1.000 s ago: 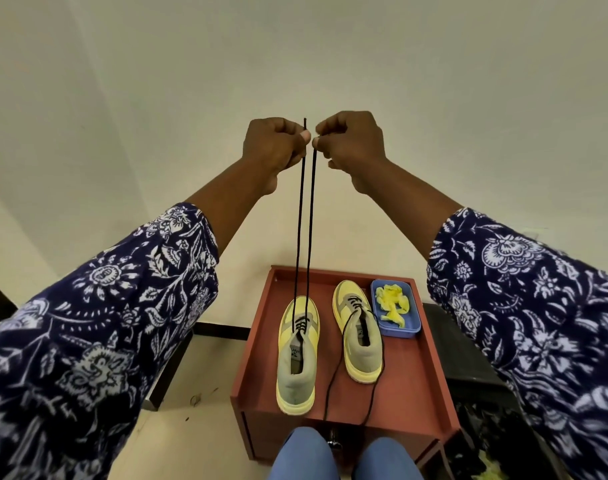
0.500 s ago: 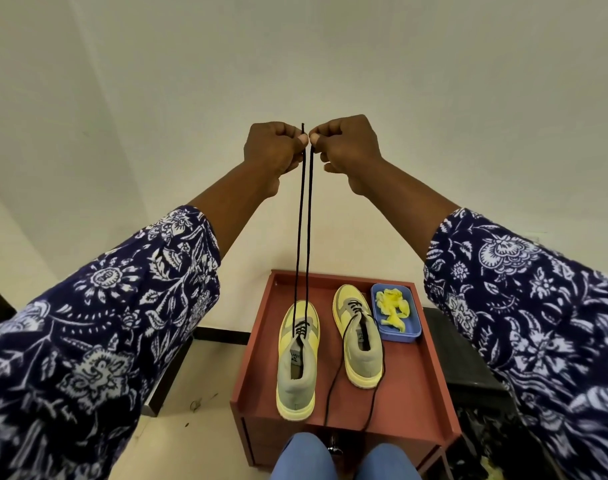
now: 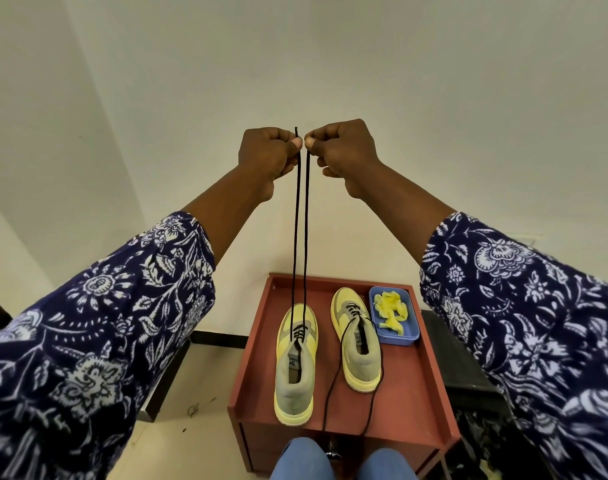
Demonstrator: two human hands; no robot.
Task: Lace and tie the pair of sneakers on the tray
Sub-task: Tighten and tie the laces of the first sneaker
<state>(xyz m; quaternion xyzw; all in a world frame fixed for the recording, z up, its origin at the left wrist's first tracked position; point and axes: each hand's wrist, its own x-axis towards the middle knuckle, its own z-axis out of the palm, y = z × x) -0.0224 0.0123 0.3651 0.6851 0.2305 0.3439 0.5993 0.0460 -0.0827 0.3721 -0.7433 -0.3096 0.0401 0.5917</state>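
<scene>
A blue tub (image 3: 394, 336) sits at the far right, with crumpled yellow stuff (image 3: 390, 310) lying inside it. A dark bench (image 3: 458, 368) stands just to the right, and another dark piece of furniture (image 3: 164, 379) stands to the left on the pale floor (image 3: 198, 441), where a few small scraps (image 3: 193, 409) lie. Plain off-white walls (image 3: 330, 57) fill the far side, with a dark skirting strip (image 3: 219, 339) along their foot.

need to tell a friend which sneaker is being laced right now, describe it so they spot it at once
On the red tray stand two yellow-grey sneakers. It is the left sneaker, farther from the blue box: its black lace runs taut up to both hands, while the other's lies slack.
</scene>
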